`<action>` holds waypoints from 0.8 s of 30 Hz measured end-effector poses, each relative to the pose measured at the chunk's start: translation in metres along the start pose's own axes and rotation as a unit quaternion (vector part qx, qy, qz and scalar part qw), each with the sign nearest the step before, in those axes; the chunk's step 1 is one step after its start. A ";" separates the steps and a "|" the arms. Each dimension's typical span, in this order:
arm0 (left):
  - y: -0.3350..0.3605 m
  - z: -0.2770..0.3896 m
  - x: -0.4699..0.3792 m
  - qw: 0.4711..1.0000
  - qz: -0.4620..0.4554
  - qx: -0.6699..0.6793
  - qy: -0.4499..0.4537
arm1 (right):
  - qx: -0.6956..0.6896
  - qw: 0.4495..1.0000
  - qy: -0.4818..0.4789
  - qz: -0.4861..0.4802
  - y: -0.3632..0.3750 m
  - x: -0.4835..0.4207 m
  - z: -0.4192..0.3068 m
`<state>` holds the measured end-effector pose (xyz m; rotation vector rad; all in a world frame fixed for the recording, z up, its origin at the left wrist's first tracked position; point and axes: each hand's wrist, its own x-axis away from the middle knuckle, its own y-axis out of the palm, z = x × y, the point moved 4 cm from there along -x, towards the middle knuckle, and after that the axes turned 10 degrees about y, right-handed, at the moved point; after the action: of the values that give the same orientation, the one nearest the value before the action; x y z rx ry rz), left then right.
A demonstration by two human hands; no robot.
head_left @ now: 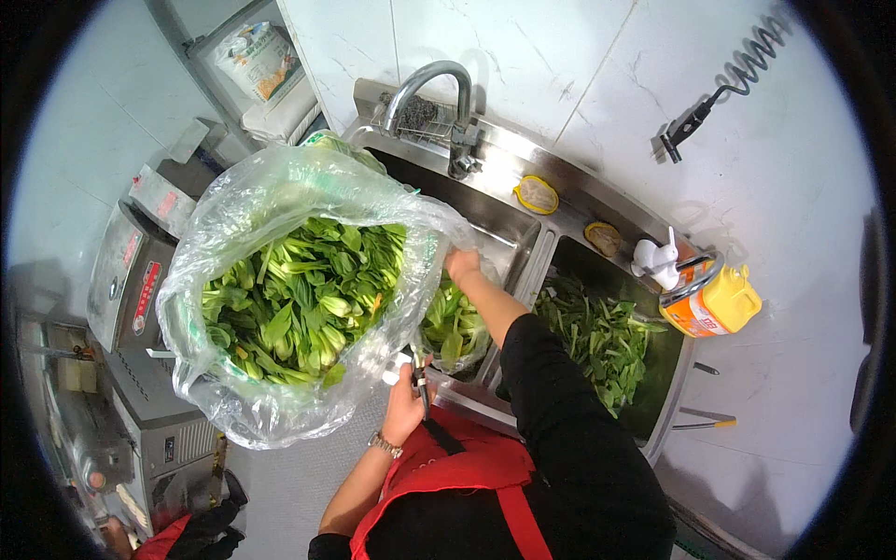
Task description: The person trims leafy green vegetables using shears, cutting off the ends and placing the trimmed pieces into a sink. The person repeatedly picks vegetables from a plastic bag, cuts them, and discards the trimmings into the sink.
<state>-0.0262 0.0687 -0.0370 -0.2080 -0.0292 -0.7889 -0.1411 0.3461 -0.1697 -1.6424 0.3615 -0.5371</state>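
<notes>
A large clear plastic bag (pixel 231 182) stands open beside the sink, full of leafy green bok choy (pixel 301 301). Below that bag's near right edge my left hand (pixel 404 402), with a watch on the wrist, is closed around a tool with a black handle (pixel 421 388), whose kind I cannot tell. My right hand (pixel 463 264) is at the big bag's right edge, above a smaller clear bag of greens (pixel 451 318) in the sink; its fingers are partly hidden, so its hold is unclear. Loose leafy greens (pixel 602 343) lie in water in the right sink basin (pixel 647 430).
A curved faucet (pixel 462 91) rises behind the left basin (pixel 500 238). Two yellow-rimmed strainers (pixel 537 194) and a yellow jug (pixel 731 301) line the back ledge. A metal machine (pixel 168 392) stands at left. Part of another person (pixel 203 525) shows at lower left.
</notes>
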 end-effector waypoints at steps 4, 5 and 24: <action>0.009 -0.025 -0.022 0.993 -0.010 -0.109 0.033 | -0.067 0.991 -0.102 0.054 -0.010 0.010 0.030; 0.010 -0.027 -0.026 0.991 -0.011 -0.116 0.061 | -0.048 0.987 -0.137 0.065 -0.019 0.013 0.035; -0.017 0.046 0.031 0.980 0.054 -0.139 0.135 | -0.602 0.774 -0.059 -0.187 -0.202 0.109 0.082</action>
<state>-0.0139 0.0443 0.0142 -0.3627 0.3490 -0.7058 -0.0196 0.3868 0.0374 -3.0390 0.2854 -0.5028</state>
